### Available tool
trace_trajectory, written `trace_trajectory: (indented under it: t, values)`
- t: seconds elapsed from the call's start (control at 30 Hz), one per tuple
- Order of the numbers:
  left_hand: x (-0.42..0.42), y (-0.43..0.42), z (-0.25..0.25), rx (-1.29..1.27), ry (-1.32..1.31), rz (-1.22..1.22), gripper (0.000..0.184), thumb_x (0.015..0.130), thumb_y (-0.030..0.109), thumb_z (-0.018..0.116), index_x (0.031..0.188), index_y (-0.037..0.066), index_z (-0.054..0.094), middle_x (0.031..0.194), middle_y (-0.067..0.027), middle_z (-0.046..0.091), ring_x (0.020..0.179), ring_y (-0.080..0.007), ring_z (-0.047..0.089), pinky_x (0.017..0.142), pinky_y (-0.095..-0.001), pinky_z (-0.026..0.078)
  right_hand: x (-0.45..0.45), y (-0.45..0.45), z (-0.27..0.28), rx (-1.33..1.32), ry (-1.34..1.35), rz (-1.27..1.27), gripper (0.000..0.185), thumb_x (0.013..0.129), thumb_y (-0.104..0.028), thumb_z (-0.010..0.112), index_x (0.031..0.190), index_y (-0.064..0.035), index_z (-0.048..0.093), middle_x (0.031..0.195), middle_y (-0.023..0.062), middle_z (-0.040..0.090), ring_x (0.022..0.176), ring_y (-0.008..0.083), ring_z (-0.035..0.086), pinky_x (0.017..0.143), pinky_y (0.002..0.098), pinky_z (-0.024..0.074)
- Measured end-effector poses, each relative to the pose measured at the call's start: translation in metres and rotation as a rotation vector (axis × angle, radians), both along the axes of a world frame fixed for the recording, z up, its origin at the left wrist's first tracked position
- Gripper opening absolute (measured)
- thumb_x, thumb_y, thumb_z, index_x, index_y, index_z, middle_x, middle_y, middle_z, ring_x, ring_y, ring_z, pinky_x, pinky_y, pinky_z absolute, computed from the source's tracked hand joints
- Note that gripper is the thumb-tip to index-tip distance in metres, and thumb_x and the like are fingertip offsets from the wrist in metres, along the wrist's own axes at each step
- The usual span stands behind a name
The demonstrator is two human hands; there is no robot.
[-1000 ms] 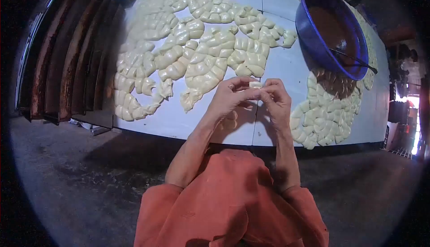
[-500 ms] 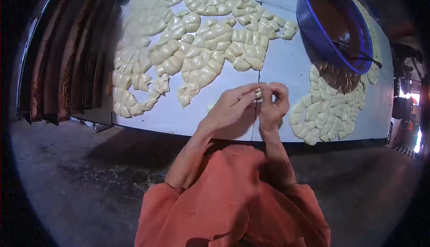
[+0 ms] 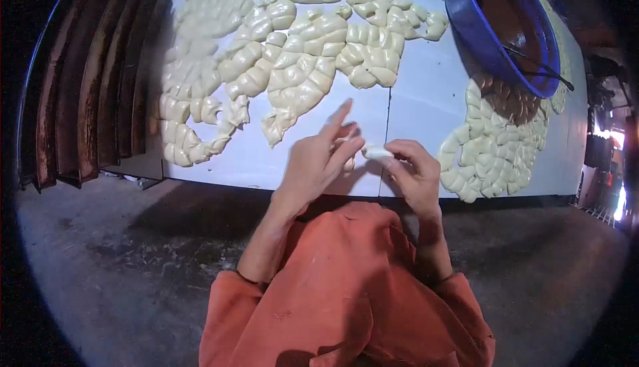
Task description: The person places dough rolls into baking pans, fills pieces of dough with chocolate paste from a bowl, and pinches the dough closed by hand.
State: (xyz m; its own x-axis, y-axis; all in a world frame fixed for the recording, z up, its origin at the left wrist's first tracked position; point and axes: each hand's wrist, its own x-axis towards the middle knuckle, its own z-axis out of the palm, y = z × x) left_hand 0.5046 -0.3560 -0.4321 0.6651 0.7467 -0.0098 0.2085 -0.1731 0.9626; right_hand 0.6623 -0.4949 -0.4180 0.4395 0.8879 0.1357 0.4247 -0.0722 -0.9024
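Over the near edge of the white table, a small pale piece of dough [image 3: 376,152] is stretched between my two hands. My right hand [image 3: 416,172] pinches its right end between thumb and fingers. My left hand [image 3: 318,162] is at the other end, its thumb against curled fingers and its index finger pointing up and away. What lies inside the left fingers is partly hidden. Beyond the left hand spread glossy pale dough pieces [image 3: 303,77], packed side by side. To the right of my right hand lies another patch of dough pieces [image 3: 496,150].
A blue basin [image 3: 459,14] of brown contents stands at the back right, with a dark handle [image 3: 549,75] over its rim. Rusty metal trays [image 3: 90,94] stand on edge at the left. The white table [image 3: 426,94] ends just before my body.
My hands have moved apart, the right one to the right and down. The left index finger has lifted away, and the dough piece shows more between them. The view has shifted slightly.
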Motion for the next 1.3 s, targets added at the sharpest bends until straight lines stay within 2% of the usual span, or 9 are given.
trace_trajectory:
  t: [0.07, 0.13, 0.17, 0.37, 0.47, 0.67, 0.8, 1.0, 1.3]
  values:
    - [-0.02, 0.013, 0.019, -0.175, 0.119, -0.084, 0.057, 0.094, 0.025, 0.069, 0.145, 0.008, 0.049, 0.112, -0.0142, 0.069, 0.088, -0.02, 0.069, 0.082, -0.032, 0.053, 0.002, -0.008, -0.008, -0.198, 0.458, -0.069, 0.021, 0.088, -0.003, 0.071, 0.109, 0.0004, 0.068, 0.1, 0.0128, 0.07, 0.087, 0.0189, 0.068, 0.076, 0.0307, 0.0566]
    - [-0.032, 0.024, 0.007, 0.545, 0.258, -0.347, 0.056, 0.086, 0.028, 0.074, 0.135, 0.008, 0.056, 0.126, -0.0112, 0.063, 0.112, -0.027, 0.062, 0.1, -0.0413, 0.044, 0.001, -0.008, -0.022, -0.232, 0.308, -0.012, 0.021, 0.09, -0.006, 0.07, 0.11, -0.0007, 0.067, 0.096, 0.0117, 0.068, 0.082, 0.0185, 0.067, 0.074, 0.0307, 0.0552]
    - [-0.035, 0.023, 0.003, 0.46, 0.271, -0.393, 0.055, 0.078, 0.031, 0.077, 0.125, 0.008, 0.061, 0.128, -0.0094, 0.061, 0.123, -0.0308, 0.053, 0.106, -0.0463, 0.036, -0.001, -0.005, -0.026, -0.296, 0.187, 0.061, 0.021, 0.09, -0.009, 0.07, 0.111, -0.0019, 0.068, 0.093, 0.0112, 0.067, 0.08, 0.0186, 0.067, 0.072, 0.0309, 0.0541]
    - [-0.036, 0.012, -0.015, 0.523, 0.26, -0.378, 0.059, 0.078, 0.032, 0.077, 0.129, 0.007, 0.058, 0.124, -0.0101, 0.061, 0.118, -0.0295, 0.055, 0.099, -0.0461, 0.04, -0.016, -0.001, -0.016, -0.34, -0.509, 0.142, 0.026, 0.089, -0.017, 0.071, 0.112, -0.0033, 0.067, 0.103, 0.0109, 0.064, 0.078, 0.0248, 0.066, 0.069, 0.0366, 0.0536]
    - [-0.063, 0.011, -0.009, 0.52, 0.15, -0.192, 0.056, 0.081, 0.031, 0.078, 0.128, 0.006, 0.058, 0.127, -0.0128, 0.062, 0.117, -0.0302, 0.058, 0.1, -0.0456, 0.041, -0.028, 0.006, -0.018, -0.227, -0.252, -0.131, 0.029, 0.087, -0.019, 0.073, 0.111, -0.0034, 0.067, 0.108, 0.0137, 0.065, 0.084, 0.029, 0.067, 0.072, 0.037, 0.0537]
    - [-0.137, 0.055, -0.014, 0.553, 0.219, 0.378, 0.029, 0.083, 0.014, 0.076, 0.11, 0.005, 0.068, 0.1, -0.0142, 0.071, 0.093, -0.0321, 0.067, 0.085, -0.0416, 0.05, -0.071, 0.094, 0.005, -0.153, -0.337, 0.249, 0.034, 0.084, -0.02, 0.073, 0.113, -0.0038, 0.066, 0.114, 0.0156, 0.064, 0.093, 0.0334, 0.065, 0.079, 0.0417, 0.0509]
    - [-0.164, 0.086, -0.015, 0.609, 0.331, 0.39, 0.027, 0.083, 0.013, 0.072, 0.109, 0.006, 0.068, 0.108, -0.012, 0.068, 0.103, -0.0302, 0.064, 0.092, -0.042, 0.044, -0.118, 0.178, -0.01, -0.009, -0.627, 0.433, 0.041, 0.081, -0.018, 0.072, 0.119, -0.0064, 0.061, 0.098, 0.0132, 0.061, 0.092, 0.0318, 0.061, 0.077, 0.0444, 0.0483]
    - [-0.163, 0.127, -0.021, 0.683, 0.329, 0.286, 0.032, 0.082, 0.015, 0.068, 0.114, 0.012, 0.069, 0.128, -0.0109, 0.059, 0.124, -0.0281, 0.052, 0.106, -0.0497, 0.032, -0.135, 0.227, -0.04, 0.044, -0.764, 0.51, 0.017, 0.081, -0.017, 0.069, 0.091, -0.0064, 0.061, 0.09, 0.0127, 0.062, 0.082, 0.0323, 0.062, 0.073, 0.0446, 0.0464]
    - [-0.141, 0.171, -0.04, 0.701, 0.356, 0.061, 0.025, 0.083, 0.022, 0.072, 0.108, 0.025, 0.076, 0.141, -0.0135, 0.053, 0.14, -0.0375, 0.038, 0.115, -0.0633, 0.02, -0.117, 0.177, -0.015, -0.007, -0.273, 0.447, 0.026, 0.073, -0.016, 0.073, 0.086, -0.0001, 0.056, 0.096, 0.0163, 0.061, 0.086, 0.0341, 0.062, 0.078, 0.0395, 0.0505]
